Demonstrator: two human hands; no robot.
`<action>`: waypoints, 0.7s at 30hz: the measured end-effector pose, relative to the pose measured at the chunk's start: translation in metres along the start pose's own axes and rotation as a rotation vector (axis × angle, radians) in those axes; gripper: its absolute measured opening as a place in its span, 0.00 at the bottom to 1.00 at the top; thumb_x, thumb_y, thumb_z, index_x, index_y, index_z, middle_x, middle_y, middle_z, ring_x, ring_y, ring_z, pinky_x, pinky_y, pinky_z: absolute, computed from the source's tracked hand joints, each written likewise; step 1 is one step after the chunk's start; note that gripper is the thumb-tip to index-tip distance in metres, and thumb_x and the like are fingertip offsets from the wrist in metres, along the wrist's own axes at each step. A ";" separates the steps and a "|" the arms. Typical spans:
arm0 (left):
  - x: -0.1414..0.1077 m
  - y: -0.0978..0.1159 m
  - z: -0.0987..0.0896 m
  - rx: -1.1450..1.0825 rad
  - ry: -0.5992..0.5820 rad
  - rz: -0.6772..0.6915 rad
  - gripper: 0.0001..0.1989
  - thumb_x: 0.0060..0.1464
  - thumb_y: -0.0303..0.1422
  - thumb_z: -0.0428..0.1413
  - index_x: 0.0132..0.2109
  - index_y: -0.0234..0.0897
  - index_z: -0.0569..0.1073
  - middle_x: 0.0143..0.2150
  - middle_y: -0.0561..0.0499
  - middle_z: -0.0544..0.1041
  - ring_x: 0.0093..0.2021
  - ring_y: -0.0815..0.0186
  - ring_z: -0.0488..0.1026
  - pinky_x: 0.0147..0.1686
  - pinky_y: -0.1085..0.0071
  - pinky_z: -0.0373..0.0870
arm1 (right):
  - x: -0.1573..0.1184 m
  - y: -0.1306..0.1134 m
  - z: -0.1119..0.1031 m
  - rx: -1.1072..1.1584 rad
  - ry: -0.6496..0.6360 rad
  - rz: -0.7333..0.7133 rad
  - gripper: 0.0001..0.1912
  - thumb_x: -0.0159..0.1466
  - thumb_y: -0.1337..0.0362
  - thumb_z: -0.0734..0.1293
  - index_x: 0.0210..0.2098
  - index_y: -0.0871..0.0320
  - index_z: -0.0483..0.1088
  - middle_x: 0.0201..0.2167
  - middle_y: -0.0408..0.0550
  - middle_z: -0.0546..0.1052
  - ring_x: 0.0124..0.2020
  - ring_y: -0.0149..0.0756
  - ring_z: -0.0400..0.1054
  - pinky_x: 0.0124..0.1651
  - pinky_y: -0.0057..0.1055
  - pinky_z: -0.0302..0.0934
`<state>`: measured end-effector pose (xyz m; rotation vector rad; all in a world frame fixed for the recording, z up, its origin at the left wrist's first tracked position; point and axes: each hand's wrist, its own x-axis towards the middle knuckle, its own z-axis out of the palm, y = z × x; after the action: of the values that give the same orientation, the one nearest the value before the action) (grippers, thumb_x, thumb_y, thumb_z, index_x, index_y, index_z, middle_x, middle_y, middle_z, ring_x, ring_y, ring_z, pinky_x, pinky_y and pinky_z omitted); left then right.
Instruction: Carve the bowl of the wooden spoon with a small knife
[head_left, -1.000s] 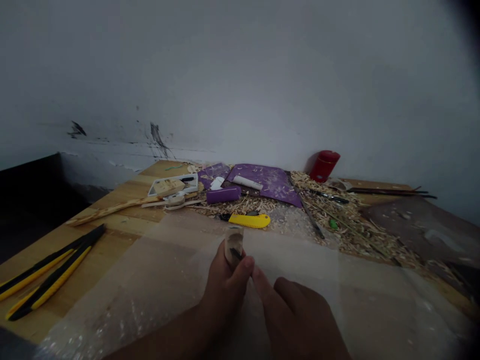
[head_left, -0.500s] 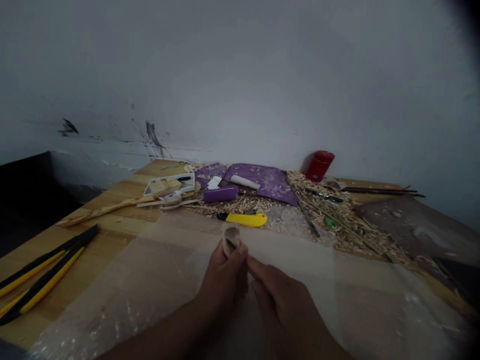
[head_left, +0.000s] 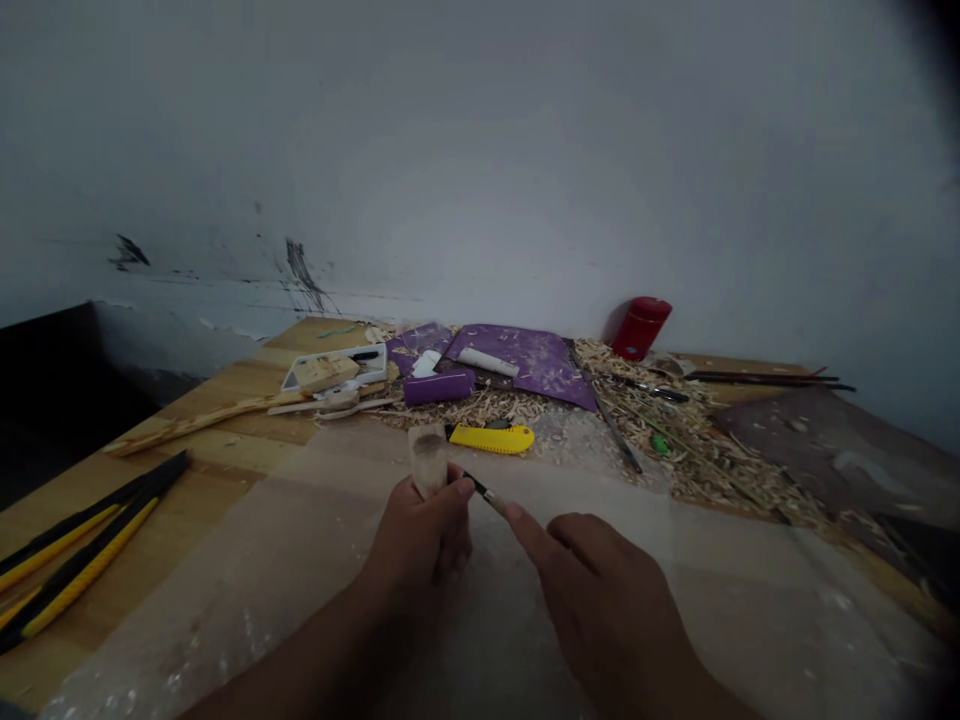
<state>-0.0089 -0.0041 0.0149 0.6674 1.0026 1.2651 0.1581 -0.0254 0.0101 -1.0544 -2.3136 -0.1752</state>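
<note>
My left hand (head_left: 420, 530) is closed around a pale block of wood (head_left: 427, 465) whose upper end shows a shallow hollow. In my right hand (head_left: 600, 590) is a slim carving tool (head_left: 487, 493), the index finger stretched along it; most of its handle is hidden by the fingers. The tool's dark tip lies close to the left thumb, at the right of the wood; whether it touches cannot be made out. Just beyond the wood lies a yellow utility knife (head_left: 491, 438).
Translucent plastic sheeting (head_left: 300, 540) covers the near tabletop. Yellow-and-black tools (head_left: 97, 550) lie left. Behind are a white tray (head_left: 381, 372), a purple roll (head_left: 439, 388), purple sheet (head_left: 547, 360) and wood shavings (head_left: 705, 450). A red container (head_left: 642, 328) stands by the wall.
My left hand has shifted left with the wood. My right hand has drawn back to the right, and the carving tool's tip has come away from the hollow.
</note>
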 end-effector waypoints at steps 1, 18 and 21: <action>0.001 0.000 0.000 0.004 0.006 0.000 0.08 0.47 0.33 0.54 0.27 0.37 0.61 0.08 0.64 0.55 0.08 0.78 0.48 0.10 0.79 0.52 | 0.000 0.000 0.001 -0.005 -0.004 -0.004 0.20 0.61 0.72 0.55 0.52 0.58 0.63 0.25 0.48 0.69 0.24 0.35 0.62 0.26 0.30 0.57; 0.012 0.000 -0.005 0.170 0.164 0.024 0.12 0.46 0.37 0.54 0.24 0.37 0.61 0.08 0.64 0.56 0.08 0.77 0.51 0.11 0.78 0.53 | 0.001 -0.002 0.005 0.235 -0.195 0.207 0.24 0.62 0.71 0.54 0.57 0.52 0.54 0.29 0.46 0.69 0.29 0.36 0.65 0.30 0.31 0.58; 0.011 -0.003 -0.007 0.348 0.104 0.031 0.12 0.47 0.38 0.52 0.23 0.37 0.60 0.07 0.61 0.57 0.08 0.75 0.53 0.10 0.78 0.50 | 0.000 -0.004 0.003 0.302 -0.184 0.202 0.22 0.63 0.70 0.54 0.56 0.52 0.56 0.28 0.46 0.70 0.29 0.35 0.65 0.30 0.31 0.58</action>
<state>-0.0138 0.0047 0.0062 0.8926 1.3201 1.1712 0.1536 -0.0265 0.0080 -1.1760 -2.2797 0.3530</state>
